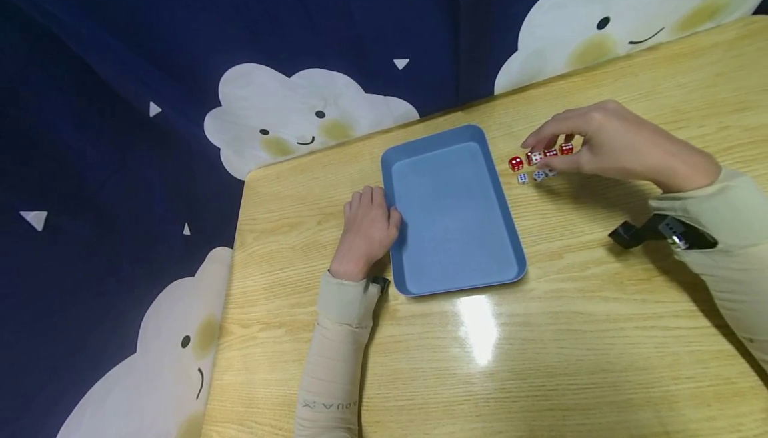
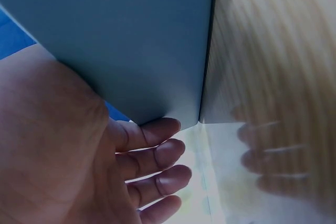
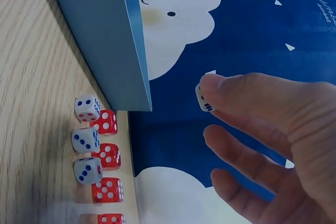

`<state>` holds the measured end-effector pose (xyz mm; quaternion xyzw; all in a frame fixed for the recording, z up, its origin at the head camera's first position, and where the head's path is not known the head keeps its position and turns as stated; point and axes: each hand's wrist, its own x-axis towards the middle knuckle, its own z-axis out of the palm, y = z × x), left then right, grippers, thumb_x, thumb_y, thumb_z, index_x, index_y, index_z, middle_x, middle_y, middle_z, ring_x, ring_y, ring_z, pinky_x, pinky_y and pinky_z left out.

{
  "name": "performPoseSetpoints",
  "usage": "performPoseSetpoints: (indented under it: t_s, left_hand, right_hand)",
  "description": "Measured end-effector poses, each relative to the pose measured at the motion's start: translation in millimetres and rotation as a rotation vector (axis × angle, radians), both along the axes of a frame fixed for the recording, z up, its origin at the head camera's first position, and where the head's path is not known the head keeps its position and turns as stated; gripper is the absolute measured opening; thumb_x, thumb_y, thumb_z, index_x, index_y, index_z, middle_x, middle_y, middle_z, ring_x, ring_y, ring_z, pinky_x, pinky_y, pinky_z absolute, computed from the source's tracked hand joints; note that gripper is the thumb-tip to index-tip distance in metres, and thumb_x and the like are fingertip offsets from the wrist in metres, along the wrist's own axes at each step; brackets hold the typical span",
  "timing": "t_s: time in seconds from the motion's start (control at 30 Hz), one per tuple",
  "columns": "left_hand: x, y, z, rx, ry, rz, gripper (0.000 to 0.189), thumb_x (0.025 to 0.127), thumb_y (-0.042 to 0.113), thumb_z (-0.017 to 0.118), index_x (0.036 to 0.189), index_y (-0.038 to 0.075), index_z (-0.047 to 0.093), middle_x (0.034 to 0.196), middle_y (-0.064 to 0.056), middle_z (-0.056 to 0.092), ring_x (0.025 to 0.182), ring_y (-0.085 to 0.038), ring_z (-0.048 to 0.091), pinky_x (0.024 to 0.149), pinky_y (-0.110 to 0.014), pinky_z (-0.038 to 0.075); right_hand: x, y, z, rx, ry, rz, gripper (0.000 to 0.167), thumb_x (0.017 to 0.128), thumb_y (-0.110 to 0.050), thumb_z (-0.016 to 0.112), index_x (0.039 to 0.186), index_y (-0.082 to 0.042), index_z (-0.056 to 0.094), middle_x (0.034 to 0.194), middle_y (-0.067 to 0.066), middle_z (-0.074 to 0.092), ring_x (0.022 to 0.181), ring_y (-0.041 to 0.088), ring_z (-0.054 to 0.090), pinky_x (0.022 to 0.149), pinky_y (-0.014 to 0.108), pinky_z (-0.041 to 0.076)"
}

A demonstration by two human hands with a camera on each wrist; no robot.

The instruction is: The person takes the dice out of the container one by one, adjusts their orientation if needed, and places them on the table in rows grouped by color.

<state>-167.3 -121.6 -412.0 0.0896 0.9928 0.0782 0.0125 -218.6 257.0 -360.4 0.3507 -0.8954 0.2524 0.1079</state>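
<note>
In the right wrist view, my right hand (image 1: 624, 145) pinches a white die (image 3: 203, 99) between thumb and index finger, above the table. Below it, several red dice (image 1: 515, 164) stand in a row, with white dice (image 1: 523, 179) in a second row nearer to me; my thumb partly covers some of them. A shallow blue tray (image 1: 456, 288) lies left of the dice. My left hand (image 1: 367, 228) holds the tray's left side, thumb over the rim and index finger against the outer wall. Its other fingers are loosely bent outside the tray.
The wooden table (image 1: 288, 278) ends at the back and left against a dark blue cloth (image 1: 360, 11) printed with white clouds. A black wrist-camera mount (image 1: 666, 230) sits under my right cuff. The dice are close to the tray's right wall.
</note>
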Motion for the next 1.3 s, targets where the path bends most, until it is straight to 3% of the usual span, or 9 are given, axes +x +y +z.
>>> performPoseSetpoints:
  t_s: [0.33, 0.83, 1.3]
  left_hand:
    - [0.3, 0.2, -0.3, 0.001, -0.005, 0.005, 0.031, 0.106, 0.024, 0.040, 0.121, -0.001, 0.051, 0.111, -0.017, 0.053, 0.099, -0.035, 0.044, 0.092, -0.047, 0.038]
    - [-0.5, -0.4, -0.1, -0.004, -0.002, 0.003, 0.030, 0.106, 0.024, 0.039, 0.119, 0.000, 0.051, 0.112, -0.017, 0.054, 0.098, -0.034, 0.045, 0.089, -0.046, 0.039]
    - [-0.7, -0.2, -1.2, -0.017, 0.012, -0.003, 0.032, 0.105, 0.024, 0.041, 0.120, -0.002, 0.052, 0.112, -0.018, 0.056, 0.099, -0.036, 0.046, 0.090, -0.047, 0.039]
  right_hand:
    - [-2.0, 3, -1.0, 0.047, -0.071, -0.028, 0.032, 0.076, -0.015, 0.090, 0.105, -0.025, 0.080, 0.088, -0.009, 0.077, 0.074, -0.003, 0.060, 0.059, 0.019, 0.040]
    - [-7.3, 8, -4.6, 0.104, -0.132, -0.061, 0.032, 0.079, -0.015, 0.088, 0.107, -0.028, 0.079, 0.089, -0.013, 0.077, 0.078, -0.003, 0.063, 0.068, 0.022, 0.051]
    - [-10.9, 13, -8.8, 0.117, -0.162, -0.059, 0.028, 0.082, -0.018, 0.086, 0.107, -0.028, 0.079, 0.090, -0.012, 0.077, 0.079, -0.009, 0.061, 0.068, 0.015, 0.045]
